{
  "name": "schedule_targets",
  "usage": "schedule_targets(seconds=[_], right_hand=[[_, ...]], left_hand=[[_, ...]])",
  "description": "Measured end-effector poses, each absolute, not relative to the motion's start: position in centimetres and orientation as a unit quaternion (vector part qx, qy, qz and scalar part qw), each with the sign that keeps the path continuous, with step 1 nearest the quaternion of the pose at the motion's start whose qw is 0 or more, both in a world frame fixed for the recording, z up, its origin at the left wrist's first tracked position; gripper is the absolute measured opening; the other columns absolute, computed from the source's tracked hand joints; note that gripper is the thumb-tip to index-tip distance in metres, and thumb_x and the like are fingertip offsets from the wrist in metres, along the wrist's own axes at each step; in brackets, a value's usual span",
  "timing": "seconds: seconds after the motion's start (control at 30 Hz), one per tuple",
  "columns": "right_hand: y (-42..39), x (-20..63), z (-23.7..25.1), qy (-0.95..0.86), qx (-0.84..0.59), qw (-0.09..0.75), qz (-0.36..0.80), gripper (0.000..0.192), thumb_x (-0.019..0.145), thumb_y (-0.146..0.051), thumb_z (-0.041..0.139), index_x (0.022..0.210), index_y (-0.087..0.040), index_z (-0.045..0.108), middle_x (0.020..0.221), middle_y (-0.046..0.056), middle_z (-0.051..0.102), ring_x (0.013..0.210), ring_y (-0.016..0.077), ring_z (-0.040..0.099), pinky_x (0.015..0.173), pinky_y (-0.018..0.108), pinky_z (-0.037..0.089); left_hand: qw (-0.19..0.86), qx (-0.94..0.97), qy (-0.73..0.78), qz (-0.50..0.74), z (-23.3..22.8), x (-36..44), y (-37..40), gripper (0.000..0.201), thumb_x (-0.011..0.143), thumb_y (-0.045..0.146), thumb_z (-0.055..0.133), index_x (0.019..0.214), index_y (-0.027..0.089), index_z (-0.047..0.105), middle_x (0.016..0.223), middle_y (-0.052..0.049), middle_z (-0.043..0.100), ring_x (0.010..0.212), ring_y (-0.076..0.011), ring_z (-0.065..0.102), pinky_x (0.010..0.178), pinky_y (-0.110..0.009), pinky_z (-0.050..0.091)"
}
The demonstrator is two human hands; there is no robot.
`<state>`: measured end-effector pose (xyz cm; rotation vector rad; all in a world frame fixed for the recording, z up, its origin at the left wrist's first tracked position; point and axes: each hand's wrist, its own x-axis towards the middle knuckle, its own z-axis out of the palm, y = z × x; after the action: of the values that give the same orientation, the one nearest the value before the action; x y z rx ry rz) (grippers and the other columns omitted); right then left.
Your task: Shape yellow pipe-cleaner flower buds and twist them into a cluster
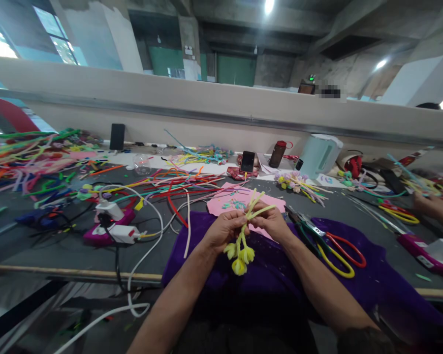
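Note:
Between my two hands is a small bunch of yellow pipe-cleaner flowers (239,266), blossoms hanging down and pale yellow stems (257,197) sticking up. My left hand (225,230) is closed round the stems from the left. From the right, my right hand (271,223) pinches the same stems near where they cross. Below lies a purple cloth (195,236), with a pink sheet (227,195) behind it carrying small teal bits. To the right on the cloth rest pliers (305,227) and scissors with red and yellow handles (341,253).
Loose coloured pipe cleaners (180,179) spread behind and to the left. A magenta power strip (96,235) with white cables lies left. At the back stand a phone (247,161), a dark bottle (278,154) and a pale blue container (320,155). Another person's hand (430,202) works at far right.

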<state>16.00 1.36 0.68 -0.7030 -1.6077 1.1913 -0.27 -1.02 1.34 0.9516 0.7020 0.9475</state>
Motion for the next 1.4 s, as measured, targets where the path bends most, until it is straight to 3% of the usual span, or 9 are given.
schedule_targets(seconds=[0.23,0.63,0.9,1.03,1.17,1.27,1.4], right_hand=[[1.2,15.6,0.9,-0.658,-0.306,0.494,0.479,0.015,0.069,-0.033,0.067,0.076,-0.02,0.064,0.068,-0.002,0.054,0.05,0.0084,0.047,0.045,0.021,0.038],[1.6,15.1,0.5,-0.647,-0.348,0.507,0.451,0.022,0.072,-0.036,0.063,0.063,-0.017,0.056,0.058,-0.003,0.046,0.048,0.0076,0.041,0.043,0.02,0.032],[0.9,15.0,1.1,-0.645,-0.339,0.534,0.43,0.015,0.073,-0.032,0.062,0.07,-0.018,0.059,0.07,-0.002,0.051,0.049,0.0067,0.047,0.044,0.021,0.038],[0.5,14.9,1.2,-0.597,-0.343,0.573,0.444,0.018,0.074,-0.033,0.06,0.086,-0.021,0.056,0.074,-0.002,0.057,0.045,0.0064,0.048,0.041,0.02,0.037],[0.7,15.0,1.0,-0.574,-0.344,0.564,0.484,0.014,0.075,-0.031,0.059,0.075,-0.018,0.055,0.065,-0.002,0.058,0.042,0.0059,0.047,0.038,0.018,0.033],[1.0,14.9,0.6,-0.583,-0.327,0.521,0.531,0.016,0.068,-0.025,0.065,0.081,-0.017,0.059,0.063,-0.002,0.06,0.041,0.0066,0.047,0.035,0.018,0.031],[0.9,15.0,0.4,-0.596,-0.267,0.553,0.518,0.015,0.066,-0.026,0.069,0.077,-0.017,0.063,0.068,-0.001,0.062,0.042,0.007,0.05,0.037,0.019,0.034]], left_hand=[[0.662,0.467,0.342,0.475,1.1,0.0,-1.0,0.023,0.066,0.033,0.067,0.067,0.013,0.056,0.055,0.0,0.06,0.042,-0.0048,0.044,0.042,-0.017,0.03],[0.418,0.576,0.438,0.548,0.2,0.7,-0.8,0.02,0.069,0.035,0.062,0.065,0.016,0.061,0.058,0.0,0.058,0.051,-0.0079,0.048,0.049,-0.019,0.035],[0.65,0.459,0.373,0.477,0.9,0.2,-0.6,0.028,0.064,0.037,0.069,0.073,0.012,0.061,0.064,-0.001,0.061,0.042,-0.0041,0.046,0.04,-0.016,0.032],[0.684,0.4,0.357,0.495,1.1,-0.3,-0.4,0.024,0.064,0.033,0.069,0.073,0.013,0.058,0.061,0.001,0.06,0.041,-0.0037,0.046,0.039,-0.015,0.032],[0.721,0.363,0.31,0.503,1.3,-0.6,-0.3,0.02,0.065,0.029,0.066,0.073,0.013,0.057,0.056,0.001,0.058,0.041,-0.0052,0.046,0.037,-0.016,0.032],[0.731,0.367,0.292,0.497,1.2,-0.7,-0.4,0.019,0.065,0.029,0.065,0.071,0.012,0.058,0.053,0.001,0.057,0.04,-0.0062,0.046,0.037,-0.016,0.031],[0.746,0.376,0.292,0.467,0.9,-0.5,-0.5,0.016,0.066,0.027,0.062,0.067,0.011,0.057,0.047,0.0,0.055,0.036,-0.0065,0.044,0.036,-0.017,0.03]])
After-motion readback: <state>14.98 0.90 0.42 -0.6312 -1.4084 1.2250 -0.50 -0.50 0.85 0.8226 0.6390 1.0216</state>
